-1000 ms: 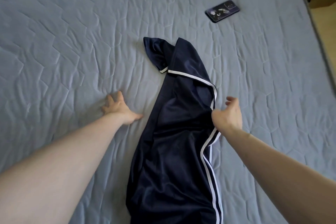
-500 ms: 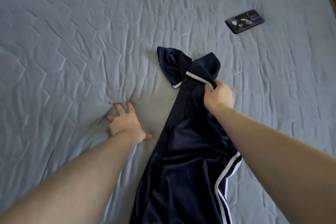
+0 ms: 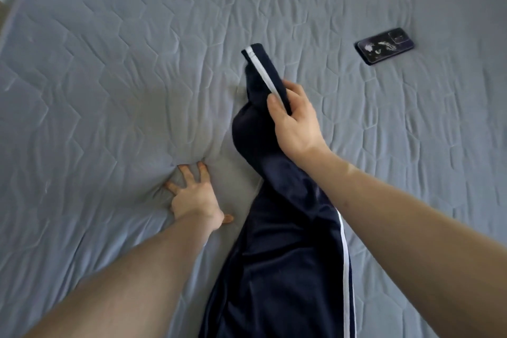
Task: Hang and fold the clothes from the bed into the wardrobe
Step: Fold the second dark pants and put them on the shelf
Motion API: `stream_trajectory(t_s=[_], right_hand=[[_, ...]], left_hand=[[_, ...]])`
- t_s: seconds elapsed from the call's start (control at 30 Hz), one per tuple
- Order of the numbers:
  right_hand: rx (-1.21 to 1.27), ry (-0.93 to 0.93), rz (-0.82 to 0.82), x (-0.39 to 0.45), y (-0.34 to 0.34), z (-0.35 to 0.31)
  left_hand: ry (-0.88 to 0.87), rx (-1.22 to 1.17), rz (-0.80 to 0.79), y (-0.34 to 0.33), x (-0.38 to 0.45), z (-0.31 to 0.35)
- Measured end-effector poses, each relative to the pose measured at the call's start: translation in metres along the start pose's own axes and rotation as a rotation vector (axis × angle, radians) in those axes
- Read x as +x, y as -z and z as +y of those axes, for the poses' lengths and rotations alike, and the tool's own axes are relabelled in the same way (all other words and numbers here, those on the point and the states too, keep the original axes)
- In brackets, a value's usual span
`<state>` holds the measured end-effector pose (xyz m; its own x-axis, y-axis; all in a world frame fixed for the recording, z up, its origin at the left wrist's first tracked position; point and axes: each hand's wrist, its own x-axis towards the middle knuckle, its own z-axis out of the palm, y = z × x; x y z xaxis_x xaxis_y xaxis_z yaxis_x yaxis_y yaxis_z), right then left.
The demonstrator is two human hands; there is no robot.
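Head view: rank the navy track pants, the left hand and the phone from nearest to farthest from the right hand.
1. Navy track pants: gripped in the right hand at their lifted end.
2. Left hand: pressed flat on the bed, to the left of the pants.
3. Phone: lying on the bed, up and to the right.

No readable text, not even on the phone (image 3: 384, 45).

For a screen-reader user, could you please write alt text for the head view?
The right hand lifts one end of navy trousers off a grey bed, while the left hand presses flat on the cover. A phone lies farther away, to the right.
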<state>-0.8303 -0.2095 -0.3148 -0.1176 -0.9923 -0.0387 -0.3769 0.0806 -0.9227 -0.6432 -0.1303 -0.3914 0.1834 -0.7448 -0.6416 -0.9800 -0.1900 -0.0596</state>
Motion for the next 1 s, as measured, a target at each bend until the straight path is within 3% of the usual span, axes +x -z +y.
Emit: stream_trajectory(t_s=[0.07,0.17,0.23,0.43,0.57,0.63,0.73,0.83,0.9,1.0], right_hand=[[-0.052,-0.143,-0.010,0.001,0.005,0.017],[-0.352,-0.431,-0.071,0.001,0.019,0.047],[-0.355,-0.497,-0.030,-0.002,0.027,0.061],[-0.139,-0.202,0.460,-0.012,0.050,0.055],[-0.155,-0.167,0.672,-0.011,0.073,0.057],[-0.268,-0.288,0.595,-0.010,0.084,0.069],[-0.320,-0.602,0.287,-0.014,0.089,0.088],[-0.293,-0.658,0.206,-0.019,0.088,0.103],[-0.365,-0.614,0.259,-0.019,0.089,0.112],[-0.258,-0.479,0.531,-0.017,0.100,0.111]], left_hand=[[0.001,0.000,0.002,-0.001,0.000,0.001],[0.002,0.007,0.002,-0.001,0.000,0.001],[0.004,0.010,0.004,-0.001,0.001,0.002],[0.001,0.010,0.016,-0.002,0.001,0.001],[-0.003,0.008,0.025,-0.001,0.000,0.001],[-0.006,0.022,0.013,0.001,-0.001,0.001],[-0.012,0.024,-0.007,0.003,-0.002,0.002],[-0.005,0.025,-0.011,0.003,-0.004,0.003],[0.002,0.031,-0.007,0.003,-0.004,0.003],[0.006,0.039,0.006,0.003,0.000,0.005]])
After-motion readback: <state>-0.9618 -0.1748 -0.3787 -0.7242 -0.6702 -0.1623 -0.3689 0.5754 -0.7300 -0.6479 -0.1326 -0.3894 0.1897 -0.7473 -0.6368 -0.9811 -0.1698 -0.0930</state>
